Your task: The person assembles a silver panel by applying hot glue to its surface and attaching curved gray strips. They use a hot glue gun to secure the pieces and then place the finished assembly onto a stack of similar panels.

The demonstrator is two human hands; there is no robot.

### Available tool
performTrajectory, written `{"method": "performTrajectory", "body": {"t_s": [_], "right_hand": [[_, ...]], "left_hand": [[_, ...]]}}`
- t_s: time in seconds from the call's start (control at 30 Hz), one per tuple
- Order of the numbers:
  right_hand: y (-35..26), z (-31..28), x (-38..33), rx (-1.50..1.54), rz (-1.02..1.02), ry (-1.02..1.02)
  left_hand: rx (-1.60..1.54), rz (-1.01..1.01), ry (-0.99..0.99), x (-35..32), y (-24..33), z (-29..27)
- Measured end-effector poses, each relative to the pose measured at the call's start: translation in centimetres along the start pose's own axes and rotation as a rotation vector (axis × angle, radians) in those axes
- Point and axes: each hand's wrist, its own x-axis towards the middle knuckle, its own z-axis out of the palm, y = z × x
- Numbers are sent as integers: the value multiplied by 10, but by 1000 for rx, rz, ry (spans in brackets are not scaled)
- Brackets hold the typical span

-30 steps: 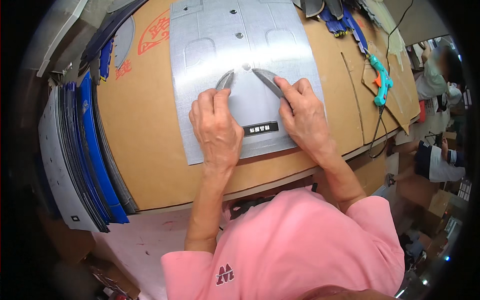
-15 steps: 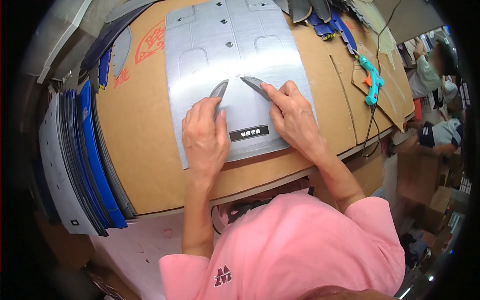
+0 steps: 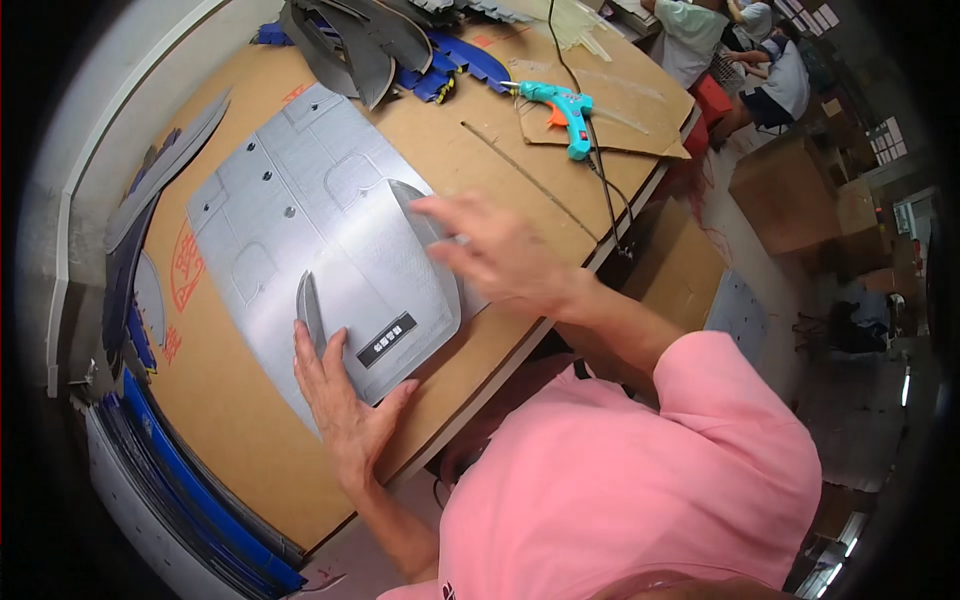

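One grey panel (image 3: 340,265) slants lengthwise toward upper left.

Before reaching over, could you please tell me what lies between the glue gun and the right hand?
In the head view, brown cardboard with a dark line separates glue gun and right hand.

Brown tabletop (image 3: 220,420): grey panel (image 3: 335,235) lies by near edge; cardboard sheet (image 3: 640,130) with teal glue gun (image 3: 573,108), near right corner.

One glue gun (image 3: 568,107) and one label (image 3: 387,340) are seen. Five buttons (image 3: 267,176) and two pointed flaps (image 3: 311,305) are counted on one grey panel (image 3: 345,250)
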Motion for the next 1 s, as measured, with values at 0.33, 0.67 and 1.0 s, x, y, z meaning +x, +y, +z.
{"method": "performTrajectory", "body": {"t_s": [0.33, 0.67, 1.0], "right_hand": [[132, -141, -14, -193, 892, 119], [179, -143, 2, 452, 953, -32], [73, -106, 27, 1184, 821, -175]], "left_hand": [[-74, 27, 41, -1, 0, -1], [-70, 23, 36, -1, -4, -4], [-102, 1, 2, 2, -2, -10]]}}
